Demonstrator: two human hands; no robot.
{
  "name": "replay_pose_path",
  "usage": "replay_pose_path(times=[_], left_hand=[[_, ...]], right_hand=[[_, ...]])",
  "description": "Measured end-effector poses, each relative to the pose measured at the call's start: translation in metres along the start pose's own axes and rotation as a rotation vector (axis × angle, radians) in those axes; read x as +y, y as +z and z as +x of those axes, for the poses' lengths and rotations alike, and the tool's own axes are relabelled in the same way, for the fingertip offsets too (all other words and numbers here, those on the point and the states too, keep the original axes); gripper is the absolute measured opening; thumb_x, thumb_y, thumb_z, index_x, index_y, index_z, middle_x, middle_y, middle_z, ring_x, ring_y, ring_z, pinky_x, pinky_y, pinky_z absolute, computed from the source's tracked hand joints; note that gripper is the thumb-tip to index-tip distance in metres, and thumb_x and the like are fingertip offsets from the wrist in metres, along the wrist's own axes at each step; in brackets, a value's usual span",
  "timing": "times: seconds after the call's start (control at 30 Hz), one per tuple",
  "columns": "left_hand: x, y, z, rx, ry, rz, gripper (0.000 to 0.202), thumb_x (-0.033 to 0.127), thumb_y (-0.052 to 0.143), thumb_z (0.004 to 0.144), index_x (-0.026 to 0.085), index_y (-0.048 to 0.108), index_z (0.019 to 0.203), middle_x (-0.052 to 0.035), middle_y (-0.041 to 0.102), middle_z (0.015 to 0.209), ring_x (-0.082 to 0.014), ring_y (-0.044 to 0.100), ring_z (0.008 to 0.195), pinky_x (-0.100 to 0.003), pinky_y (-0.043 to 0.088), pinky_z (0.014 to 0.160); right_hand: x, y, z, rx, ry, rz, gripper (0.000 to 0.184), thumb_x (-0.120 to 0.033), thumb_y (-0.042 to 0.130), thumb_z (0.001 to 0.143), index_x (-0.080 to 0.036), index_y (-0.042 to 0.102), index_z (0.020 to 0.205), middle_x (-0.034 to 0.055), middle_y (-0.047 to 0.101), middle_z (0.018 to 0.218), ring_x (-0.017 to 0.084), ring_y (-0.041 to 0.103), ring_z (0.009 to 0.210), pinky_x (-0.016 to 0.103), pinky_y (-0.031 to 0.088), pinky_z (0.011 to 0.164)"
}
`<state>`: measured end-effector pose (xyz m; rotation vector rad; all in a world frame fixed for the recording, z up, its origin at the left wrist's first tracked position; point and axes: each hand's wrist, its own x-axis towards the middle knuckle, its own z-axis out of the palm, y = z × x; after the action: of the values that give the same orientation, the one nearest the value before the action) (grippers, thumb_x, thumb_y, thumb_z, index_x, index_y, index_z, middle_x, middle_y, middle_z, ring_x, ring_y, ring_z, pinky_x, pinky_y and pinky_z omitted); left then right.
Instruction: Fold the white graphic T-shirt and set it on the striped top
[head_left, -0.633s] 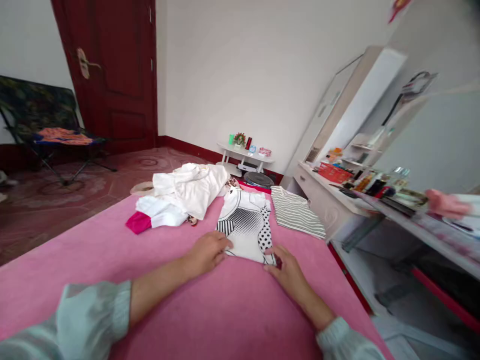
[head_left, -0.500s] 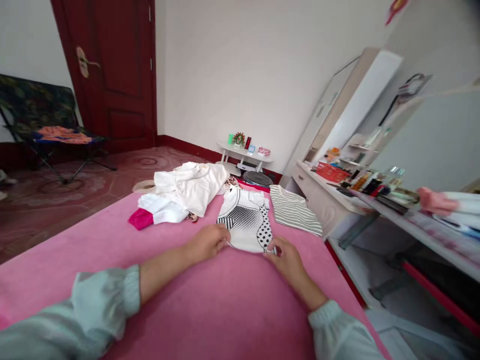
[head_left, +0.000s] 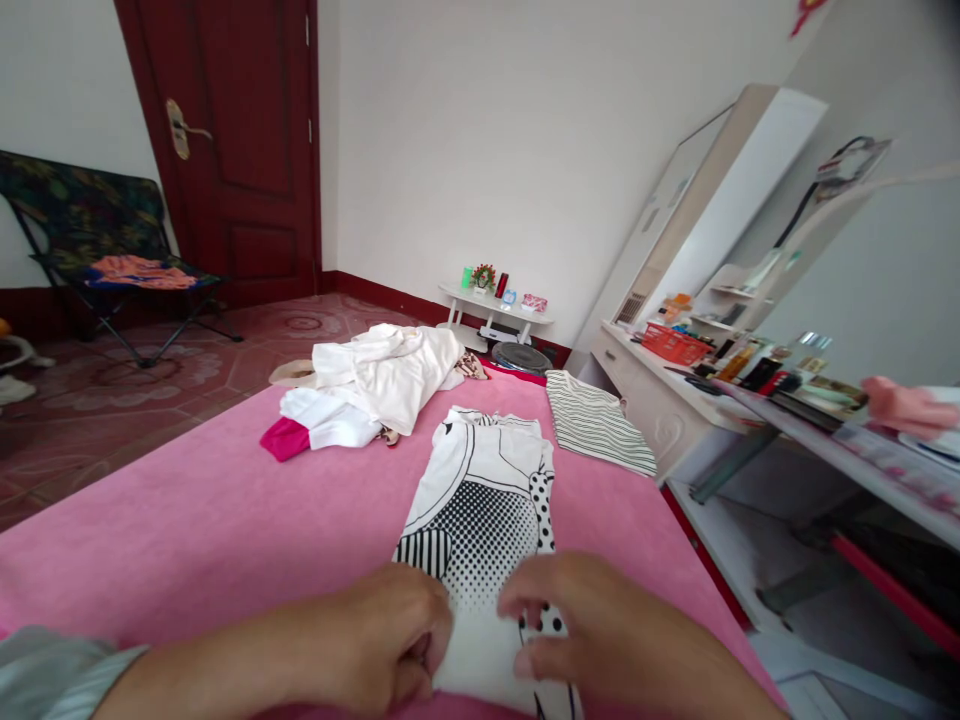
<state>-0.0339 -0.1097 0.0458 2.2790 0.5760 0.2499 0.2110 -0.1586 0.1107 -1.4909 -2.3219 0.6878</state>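
Note:
A white shirt with black dots, stripes and curved lines (head_left: 487, 520) lies flat and folded narrow on the pink bed cover (head_left: 315, 530). My left hand (head_left: 375, 635) is closed at its near left edge, thumb and fingers pinching the cloth. Over the near right part of the shirt is my right hand (head_left: 600, 625), slightly blurred, its fingers curved and apart with dotted cloth showing between them. The shirt's near edge is partly hidden by my hands.
Beyond the shirt, a heap of white clothes (head_left: 390, 370) has a magenta piece (head_left: 285, 438) at its corner. A folded striped shirt (head_left: 596, 420) lies to the right. A dressing table (head_left: 660, 375) with bottles and a red basket (head_left: 673, 343) stands along the bed's right side.
Both hands have come nearer to me, and the printed shirt now reaches closer to the bed's near side. My right hand's fingers have parted from the shirt's corner.

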Motion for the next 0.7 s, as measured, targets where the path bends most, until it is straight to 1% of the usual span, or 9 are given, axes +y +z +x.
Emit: replay_pose_path(times=[0.07, 0.17, 0.23, 0.33, 0.4, 0.53, 0.57, 0.63, 0.7], left_hand=[[-0.006, -0.002, 0.007, -0.073, -0.04, -0.078, 0.005, 0.023, 0.069, 0.065, 0.023, 0.068, 0.069, 0.003, 0.06, 0.066, -0.0123, 0.052, 0.056, -0.022, 0.035, 0.049], [-0.01, -0.009, 0.013, -0.133, -0.079, -0.192, 0.011, 0.034, 0.072, 0.066, 0.023, 0.069, 0.069, 0.0037, 0.056, 0.061, -0.0112, 0.05, 0.053, -0.021, 0.035, 0.047], [-0.014, -0.012, 0.013, -0.163, -0.116, -0.297, 0.014, 0.036, 0.072, 0.067, 0.023, 0.069, 0.072, 0.0038, 0.055, 0.06, -0.011, 0.05, 0.053, -0.02, 0.036, 0.048], [-0.027, -0.02, 0.019, -0.171, -0.206, -0.489, 0.022, 0.042, 0.067, 0.072, 0.02, 0.067, 0.076, 0.0032, 0.056, 0.059, -0.0103, 0.05, 0.048, -0.02, 0.038, 0.046], [-0.041, -0.031, 0.032, -0.017, -0.231, -0.545, 0.029, 0.046, 0.062, 0.076, 0.017, 0.064, 0.074, 0.0021, 0.056, 0.059, -0.0105, 0.05, 0.048, -0.021, 0.04, 0.048], [-0.079, -0.064, 0.08, 0.693, -0.212, -0.352, 0.031, 0.046, 0.067, 0.069, 0.016, 0.061, 0.077, -0.0008, 0.061, 0.07, -0.0134, 0.056, 0.062, -0.025, 0.044, 0.06], [-0.088, -0.07, 0.094, 0.807, -0.234, -0.284, 0.034, 0.046, 0.069, 0.067, 0.016, 0.062, 0.083, -0.0024, 0.063, 0.076, -0.015, 0.058, 0.067, -0.026, 0.045, 0.063], [-0.102, -0.078, 0.118, 0.882, -0.316, -0.179, 0.045, 0.052, 0.07, 0.064, 0.016, 0.063, 0.09, -0.0045, 0.065, 0.081, -0.0183, 0.06, 0.072, -0.029, 0.046, 0.067], [-0.111, -0.078, 0.136, 0.853, -0.402, -0.097, 0.052, 0.059, 0.069, 0.062, 0.015, 0.064, 0.091, -0.0052, 0.066, 0.081, -0.0214, 0.062, 0.076, -0.031, 0.046, 0.068]], right_hand=[[0.002, 0.0, 0.044, 0.027, -0.068, 0.051, 0.019, -0.026, 0.068, 0.072, -0.026, 0.069, 0.091, -0.0002, 0.069, 0.089, 0.017, 0.062, 0.08, 0.026, 0.044, 0.072], [0.018, 0.017, 0.104, 0.355, -0.122, 0.054, 0.013, -0.022, 0.058, 0.081, -0.022, 0.066, 0.091, 0.0023, 0.066, 0.095, 0.017, 0.059, 0.089, 0.03, 0.042, 0.082], [0.034, 0.04, 0.128, 0.528, -0.081, -0.011, 0.014, -0.019, 0.05, 0.085, -0.021, 0.063, 0.082, 0.003, 0.064, 0.089, 0.017, 0.057, 0.085, 0.03, 0.041, 0.08], [0.053, 0.071, 0.138, 0.547, -0.03, -0.13, 0.013, -0.016, 0.051, 0.083, -0.02, 0.056, 0.071, 0.0019, 0.058, 0.078, 0.017, 0.053, 0.078, 0.03, 0.038, 0.072], [0.059, 0.081, 0.137, 0.53, -0.04, -0.145, 0.011, -0.016, 0.054, 0.082, -0.02, 0.054, 0.071, 0.001, 0.056, 0.076, 0.017, 0.051, 0.079, 0.029, 0.037, 0.072], [0.063, 0.078, 0.134, 0.521, -0.075, -0.026, 0.011, -0.015, 0.056, 0.081, -0.02, 0.054, 0.071, -0.0005, 0.055, 0.076, 0.016, 0.051, 0.08, 0.028, 0.037, 0.073], [0.063, 0.076, 0.134, 0.521, -0.079, 0.019, 0.011, -0.014, 0.056, 0.081, -0.02, 0.055, 0.071, -0.0007, 0.056, 0.076, 0.016, 0.051, 0.08, 0.028, 0.038, 0.073], [0.066, 0.074, 0.134, 0.534, -0.081, 0.131, 0.011, -0.013, 0.054, 0.081, -0.02, 0.057, 0.073, -0.0009, 0.057, 0.077, 0.015, 0.052, 0.078, 0.027, 0.039, 0.073], [0.07, 0.073, 0.134, 0.59, -0.072, 0.261, 0.012, -0.013, 0.05, 0.082, -0.02, 0.058, 0.078, -0.0006, 0.058, 0.079, 0.014, 0.054, 0.077, 0.026, 0.041, 0.071]])
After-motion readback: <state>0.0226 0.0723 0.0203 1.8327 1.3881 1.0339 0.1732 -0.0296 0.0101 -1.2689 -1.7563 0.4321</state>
